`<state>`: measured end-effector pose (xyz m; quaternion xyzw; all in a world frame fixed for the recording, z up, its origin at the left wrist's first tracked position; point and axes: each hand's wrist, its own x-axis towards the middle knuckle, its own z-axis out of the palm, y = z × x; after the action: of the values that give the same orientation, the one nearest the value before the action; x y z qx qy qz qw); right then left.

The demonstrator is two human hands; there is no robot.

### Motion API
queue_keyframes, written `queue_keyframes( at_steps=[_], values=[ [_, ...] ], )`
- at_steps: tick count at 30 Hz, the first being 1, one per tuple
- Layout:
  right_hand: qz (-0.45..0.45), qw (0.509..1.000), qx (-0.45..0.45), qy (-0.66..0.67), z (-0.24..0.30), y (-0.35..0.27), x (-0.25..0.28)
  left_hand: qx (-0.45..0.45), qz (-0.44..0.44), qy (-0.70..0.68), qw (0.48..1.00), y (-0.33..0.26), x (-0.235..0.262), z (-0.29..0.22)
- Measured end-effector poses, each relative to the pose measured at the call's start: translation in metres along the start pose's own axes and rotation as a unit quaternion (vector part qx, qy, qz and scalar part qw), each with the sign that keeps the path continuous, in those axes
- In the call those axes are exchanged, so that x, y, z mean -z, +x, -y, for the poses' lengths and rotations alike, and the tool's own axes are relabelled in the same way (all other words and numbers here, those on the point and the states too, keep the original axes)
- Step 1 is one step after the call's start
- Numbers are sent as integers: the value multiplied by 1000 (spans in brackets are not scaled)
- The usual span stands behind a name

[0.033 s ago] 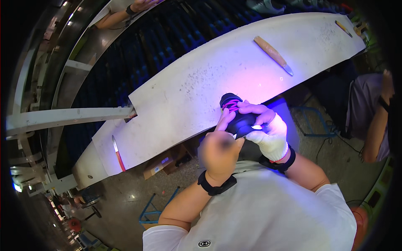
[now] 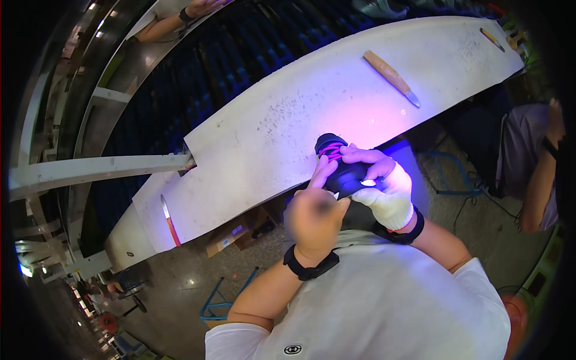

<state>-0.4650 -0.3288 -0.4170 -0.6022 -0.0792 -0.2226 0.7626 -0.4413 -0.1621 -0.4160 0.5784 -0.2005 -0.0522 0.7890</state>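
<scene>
A dark shoe (image 2: 345,177) with pink laces is held between my two hands at the near edge of the white table, its far end pointing away from me. My bare left hand (image 2: 316,222) grips the shoe's left side, fingers stretched along it; part of this hand is blurred. On the right side, my right hand (image 2: 387,192), in a white glove with bare fingertips, wraps round the shoe with its fingers over the laces. Small bright white spots show by both thumbs; I cannot tell what they are. Purple light falls on the right hand and the shoe.
On the white table (image 2: 240,162) lie a wooden-handled knife (image 2: 391,78), a red-handled blade (image 2: 170,221) and a small yellow tool (image 2: 492,39). A pale beam (image 2: 102,173) meets the table's left part. Other people's arms show at the upper left and far right. Blue stool frames (image 2: 447,174) stand nearby.
</scene>
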Motion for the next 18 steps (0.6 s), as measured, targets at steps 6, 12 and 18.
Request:
queue_keyframes(
  at_steps=[6, 12, 18],
  values=[
    [50, 989, 55, -131, 5, 14, 7, -6, -3, 10, 1000, 11, 5, -16],
    [101, 945, 101, -294, 12, 31, 13, 15, 74, 224, 972, 35, 16, -36],
    [102, 937, 69, -328, -10, 14, 12, 48, 51, 178, 982, 32, 31, -44]
  ],
)
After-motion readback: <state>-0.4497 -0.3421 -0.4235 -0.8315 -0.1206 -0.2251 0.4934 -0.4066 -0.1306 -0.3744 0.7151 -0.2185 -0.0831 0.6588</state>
